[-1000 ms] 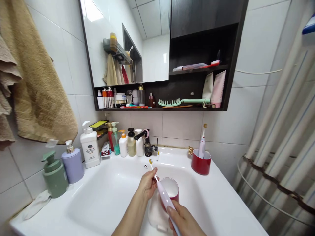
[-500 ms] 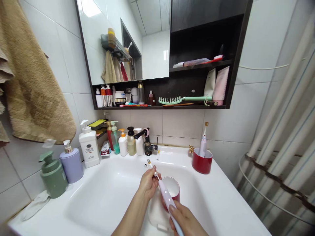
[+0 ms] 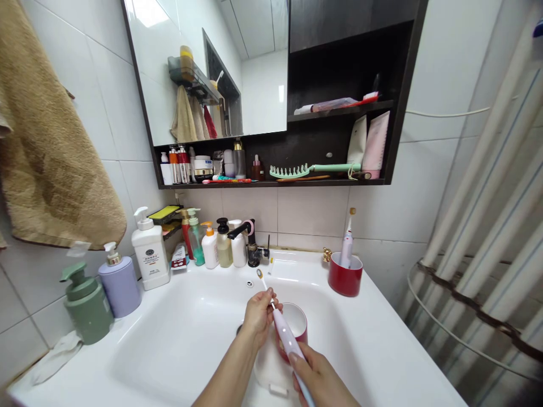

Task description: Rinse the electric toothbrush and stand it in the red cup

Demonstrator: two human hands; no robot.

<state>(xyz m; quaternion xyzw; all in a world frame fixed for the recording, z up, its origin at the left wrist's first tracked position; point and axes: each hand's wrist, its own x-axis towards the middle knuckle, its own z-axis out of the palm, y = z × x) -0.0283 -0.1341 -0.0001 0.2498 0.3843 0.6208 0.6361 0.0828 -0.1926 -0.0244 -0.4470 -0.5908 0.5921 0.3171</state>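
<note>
Over the sink point(image 3: 169, 333), my left hand point(image 3: 259, 316) pinches the neck of a white toothbrush head point(image 3: 262, 278), its bristles pointing up toward the faucet. My right hand point(image 3: 322, 376) is wrapped around the pale pink electric toothbrush handle point(image 3: 285, 330), held tilted, its top end against the lower end of the head. My left fingertips partly cover this joint, so I cannot tell how far the head sits on the shaft. Under the handle, a red cup with a white inside point(image 3: 304, 334) stands in the basin, beside a white plastic box-like piece point(image 3: 269, 373).
At the back stands a black faucet point(image 3: 253, 249). A red holder point(image 3: 345, 280) with another electric toothbrush point(image 3: 347, 249) is on the right rim. Several pump bottles point(image 3: 150, 254) line the left and back. A dark cabinet shelf point(image 3: 237, 184) hangs above.
The toothbrush head has come down into line with the handle; the bare shaft gap between them has closed. My hands stay nearly in place, and the view has shifted slightly.
</note>
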